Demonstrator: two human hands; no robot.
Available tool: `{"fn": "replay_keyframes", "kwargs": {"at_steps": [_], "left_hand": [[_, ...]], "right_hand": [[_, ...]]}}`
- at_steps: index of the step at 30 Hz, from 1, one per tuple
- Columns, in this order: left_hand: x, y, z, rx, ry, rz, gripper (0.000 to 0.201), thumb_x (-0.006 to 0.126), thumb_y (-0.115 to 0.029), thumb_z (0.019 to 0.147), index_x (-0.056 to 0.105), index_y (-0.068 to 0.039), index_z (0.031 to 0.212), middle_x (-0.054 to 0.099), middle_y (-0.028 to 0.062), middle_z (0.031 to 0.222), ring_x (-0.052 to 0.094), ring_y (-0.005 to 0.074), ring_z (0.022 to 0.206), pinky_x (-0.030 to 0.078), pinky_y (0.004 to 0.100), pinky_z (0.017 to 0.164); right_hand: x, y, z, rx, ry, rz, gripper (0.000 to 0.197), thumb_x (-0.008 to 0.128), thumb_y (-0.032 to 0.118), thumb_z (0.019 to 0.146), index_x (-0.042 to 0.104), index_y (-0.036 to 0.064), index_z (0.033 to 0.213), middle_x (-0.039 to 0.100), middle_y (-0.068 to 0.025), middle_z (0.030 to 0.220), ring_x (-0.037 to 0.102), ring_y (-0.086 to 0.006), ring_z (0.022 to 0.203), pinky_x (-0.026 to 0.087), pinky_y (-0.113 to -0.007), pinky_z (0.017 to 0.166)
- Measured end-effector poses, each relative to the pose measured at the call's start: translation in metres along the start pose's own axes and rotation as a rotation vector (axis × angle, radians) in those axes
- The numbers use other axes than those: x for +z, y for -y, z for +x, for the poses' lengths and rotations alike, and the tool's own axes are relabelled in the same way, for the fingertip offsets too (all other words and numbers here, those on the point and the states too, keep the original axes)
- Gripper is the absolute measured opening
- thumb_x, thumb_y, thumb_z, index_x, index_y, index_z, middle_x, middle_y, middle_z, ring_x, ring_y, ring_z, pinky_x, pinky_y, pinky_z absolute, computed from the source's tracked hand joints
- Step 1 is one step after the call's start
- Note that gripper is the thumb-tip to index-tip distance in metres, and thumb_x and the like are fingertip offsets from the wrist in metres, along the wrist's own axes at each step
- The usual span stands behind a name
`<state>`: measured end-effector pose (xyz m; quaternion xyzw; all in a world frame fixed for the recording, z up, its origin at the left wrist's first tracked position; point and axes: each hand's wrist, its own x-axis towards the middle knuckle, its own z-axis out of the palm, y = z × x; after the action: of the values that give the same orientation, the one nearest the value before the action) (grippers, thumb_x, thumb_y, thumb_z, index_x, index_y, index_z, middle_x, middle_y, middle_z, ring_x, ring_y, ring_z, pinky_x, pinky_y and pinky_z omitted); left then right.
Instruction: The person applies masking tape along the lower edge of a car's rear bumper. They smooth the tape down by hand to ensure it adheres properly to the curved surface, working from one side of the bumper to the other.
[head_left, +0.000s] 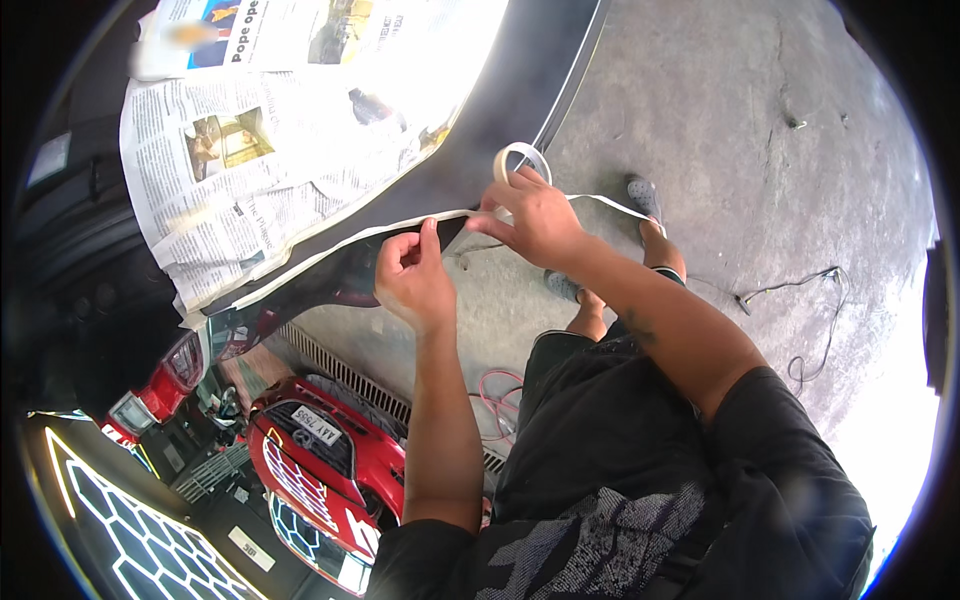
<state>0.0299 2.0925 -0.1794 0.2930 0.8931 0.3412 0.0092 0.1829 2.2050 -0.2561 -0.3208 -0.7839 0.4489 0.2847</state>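
Observation:
A pale masking tape roll [542, 160] hangs at the fingers of my right hand [543, 222], which is closed around its lower part. Along the edge of a dark, glossy car panel [425, 190] runs a narrow tape strip [350, 238]. My left hand [415, 282] has its fingers curled, with thumb and forefinger at this strip, a short way left of the right hand. Newspaper sheets [270, 185] cover the panel's upper area, their border taped down. Another length of white strip [605, 202] shows to the right, partly hidden behind my right hand.
Below left stands a red car [375, 468], near a red and clear tail light [165, 385]. A floor drain grate [345, 372] crosses the concrete floor [730, 130]. A black cable [842, 300] lies at right, and a pink hose [492, 385] lies near my legs.

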Motion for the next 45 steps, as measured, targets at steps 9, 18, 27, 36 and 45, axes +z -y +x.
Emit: {"fn": "replay_keyframes", "kwargs": {"at_steps": [9, 18, 27, 36, 45], "left_hand": [[0.014, -0.011, -0.015, -0.023, 0.089, -0.002, 0.032, 0.103, -0.024, 0.095, 0.082, 0.000, 0.092, 0.081, 0.0059, 0.083, 0.069, 0.0140, 0.071, 0.056, 0.0323, 0.068], [0.021, -0.009, -0.016, -0.045, 0.068, 0.011, 0.033, 0.102, -0.026, 0.096, 0.082, 0.000, 0.092, 0.083, 0.0071, 0.085, 0.072, 0.0151, 0.073, 0.057, 0.0330, 0.071], [0.023, -0.003, -0.016, -0.012, 0.058, -0.038, 0.031, 0.102, -0.023, 0.096, 0.082, 0.000, 0.092, 0.083, 0.0061, 0.084, 0.071, 0.0135, 0.072, 0.057, 0.0319, 0.069], [0.024, -0.004, -0.015, 0.018, 0.039, -0.033, 0.029, 0.104, -0.020, 0.094, 0.082, -0.001, 0.089, 0.080, 0.0063, 0.080, 0.069, 0.0136, 0.066, 0.055, 0.0314, 0.064], [0.023, -0.001, -0.014, 0.032, 0.049, -0.038, 0.029, 0.104, -0.018, 0.094, 0.082, 0.000, 0.089, 0.081, 0.0066, 0.080, 0.069, 0.0132, 0.066, 0.056, 0.0312, 0.064]], "right_hand": [[-0.019, -0.023, -0.016, 0.057, 0.056, 0.047, 0.031, 0.088, 0.039, 0.106, 0.076, 0.0101, 0.106, 0.072, -0.0090, 0.107, 0.070, -0.0335, 0.112, 0.061, -0.051, 0.091], [-0.007, -0.029, 0.001, -0.031, -0.066, -0.151, 0.031, 0.089, 0.038, 0.102, 0.076, 0.0100, 0.101, 0.073, -0.0078, 0.102, 0.073, -0.0311, 0.108, 0.064, -0.048, 0.085], [-0.002, -0.035, 0.004, -0.093, -0.059, -0.289, 0.032, 0.086, 0.043, 0.104, 0.076, 0.0123, 0.103, 0.073, -0.0040, 0.100, 0.073, -0.0245, 0.104, 0.065, -0.040, 0.085], [-0.014, -0.028, -0.004, -0.099, -0.031, -0.238, 0.030, 0.086, 0.038, 0.104, 0.076, 0.0104, 0.103, 0.072, -0.0068, 0.100, 0.074, -0.0281, 0.106, 0.065, -0.045, 0.081], [-0.021, -0.011, -0.010, 0.076, 0.069, -0.158, 0.031, 0.086, 0.039, 0.106, 0.076, 0.0093, 0.103, 0.074, -0.0093, 0.102, 0.074, -0.0320, 0.109, 0.065, -0.049, 0.084]]}}
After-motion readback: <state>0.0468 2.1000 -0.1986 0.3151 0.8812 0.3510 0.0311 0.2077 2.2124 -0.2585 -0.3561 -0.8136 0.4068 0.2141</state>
